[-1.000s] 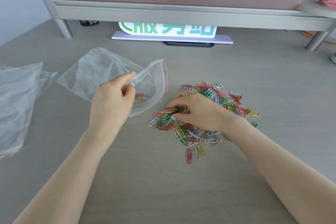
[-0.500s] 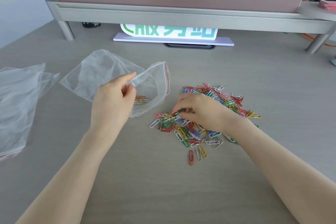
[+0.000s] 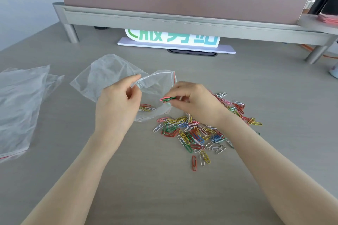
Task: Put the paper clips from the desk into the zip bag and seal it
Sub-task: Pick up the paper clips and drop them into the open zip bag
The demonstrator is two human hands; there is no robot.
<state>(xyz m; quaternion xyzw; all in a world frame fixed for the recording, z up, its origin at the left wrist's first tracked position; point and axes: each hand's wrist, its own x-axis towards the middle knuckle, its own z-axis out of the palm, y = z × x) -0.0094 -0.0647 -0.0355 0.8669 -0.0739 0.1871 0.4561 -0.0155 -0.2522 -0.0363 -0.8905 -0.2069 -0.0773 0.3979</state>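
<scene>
Clips point(image 3: 167, 98) pinched in the right hand point(image 3: 193, 102) fingers hover at the zip bag point(image 3: 117, 76) mouth, held open by the left hand point(image 3: 118, 107) pinching its rim, and could snag there and spill onto the surface point(image 3: 146, 188) beside the pile point(image 3: 193, 133).

The right hand point(image 3: 193, 102), a second ago pressed into the paper clip pile point(image 3: 197, 131), is now lifted to the zip bag point(image 3: 113, 78) mouth, pinching a few clips point(image 3: 167, 99).
</scene>
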